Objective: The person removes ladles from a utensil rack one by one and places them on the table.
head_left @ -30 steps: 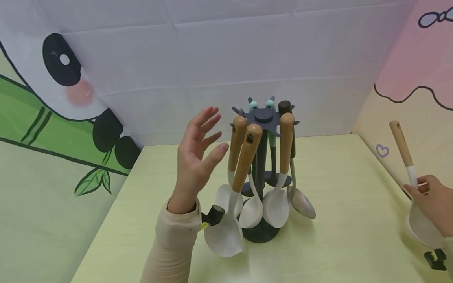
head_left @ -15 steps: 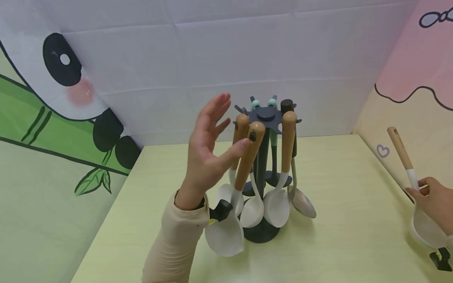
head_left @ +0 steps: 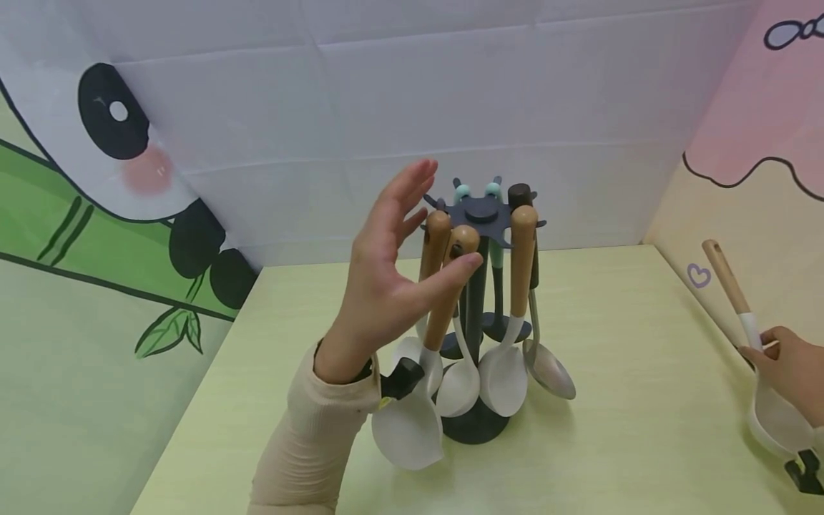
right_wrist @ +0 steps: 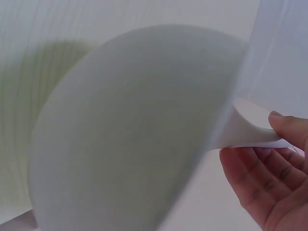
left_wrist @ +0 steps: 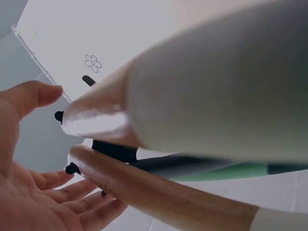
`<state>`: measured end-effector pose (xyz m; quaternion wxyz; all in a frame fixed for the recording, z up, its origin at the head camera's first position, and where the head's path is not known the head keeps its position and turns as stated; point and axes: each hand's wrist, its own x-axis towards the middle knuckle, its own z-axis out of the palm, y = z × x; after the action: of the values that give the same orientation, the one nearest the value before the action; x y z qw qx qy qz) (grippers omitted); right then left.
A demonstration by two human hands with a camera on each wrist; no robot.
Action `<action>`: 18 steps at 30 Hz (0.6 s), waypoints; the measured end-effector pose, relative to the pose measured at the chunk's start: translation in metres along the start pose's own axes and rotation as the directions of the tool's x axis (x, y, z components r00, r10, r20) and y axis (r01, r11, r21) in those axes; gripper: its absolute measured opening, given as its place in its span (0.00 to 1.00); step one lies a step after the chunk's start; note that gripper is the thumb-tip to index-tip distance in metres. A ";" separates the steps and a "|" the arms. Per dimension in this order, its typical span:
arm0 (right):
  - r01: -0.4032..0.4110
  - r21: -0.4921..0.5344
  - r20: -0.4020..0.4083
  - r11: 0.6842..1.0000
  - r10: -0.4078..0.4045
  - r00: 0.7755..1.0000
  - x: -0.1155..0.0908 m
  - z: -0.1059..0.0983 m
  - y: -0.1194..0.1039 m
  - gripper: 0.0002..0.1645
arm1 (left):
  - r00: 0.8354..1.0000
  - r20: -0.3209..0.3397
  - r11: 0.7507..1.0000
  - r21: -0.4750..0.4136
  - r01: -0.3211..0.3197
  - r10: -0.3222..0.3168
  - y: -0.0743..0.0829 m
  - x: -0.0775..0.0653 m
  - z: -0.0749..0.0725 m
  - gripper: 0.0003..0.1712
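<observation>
In the head view my left hand (head_left: 386,279) is raised at the left of a dark utensil rack (head_left: 481,209), fingers extended and thumb across the front of a wooden-handled white spatula (head_left: 408,433) hanging there. Whether the thumb touches its handle I cannot tell. In the left wrist view the left hand (left_wrist: 43,192) spreads around the handle ends, with a wooden handle (left_wrist: 98,115) between thumb and fingers. At the far right my right hand (head_left: 792,372) pinches the white neck of a ladle (head_left: 775,422) with a wooden handle. Its broad rounded head (right_wrist: 134,130) fills the right wrist view.
Several more utensils hang from the rack, among them a white spoon (head_left: 504,379) with a wooden handle and a metal spoon (head_left: 550,370). The rack's round black base (head_left: 476,425) stands on the pale table (head_left: 618,400). Printed walls enclose the back and sides.
My left hand has moved right and slightly up, bringing its thumb to the front of the spatula handle. The ladle in my right hand has shifted slightly right and down.
</observation>
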<state>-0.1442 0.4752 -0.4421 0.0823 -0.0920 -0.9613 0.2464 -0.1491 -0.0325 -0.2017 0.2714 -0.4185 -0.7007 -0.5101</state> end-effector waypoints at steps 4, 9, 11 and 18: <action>0.001 -0.008 0.015 1.000 -0.001 1.000 0.001 0.002 0.004 0.20 | 0.999 0.035 0.998 0.058 -0.002 0.000 0.001 0.002 -0.001 0.44; -0.034 -0.029 0.070 0.999 0.036 0.997 0.001 0.004 0.007 0.24 | 0.996 0.084 0.990 0.136 -0.026 0.015 0.000 0.007 -0.002 0.42; -0.036 -0.048 0.084 0.998 0.040 0.996 0.002 0.003 0.007 0.26 | 0.995 0.097 0.987 0.155 -0.040 0.025 0.000 0.008 -0.003 0.42; 0.029 -0.090 0.086 0.996 -0.021 0.996 0.003 0.005 0.006 0.23 | 0.993 0.118 0.979 0.205 -0.021 -0.003 0.002 0.012 -0.003 0.41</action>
<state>-0.1472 0.4791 -0.4490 0.0400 -0.0730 -0.9752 0.2050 -0.1535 -0.0315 -0.1902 0.2737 -0.4209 -0.7625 -0.4082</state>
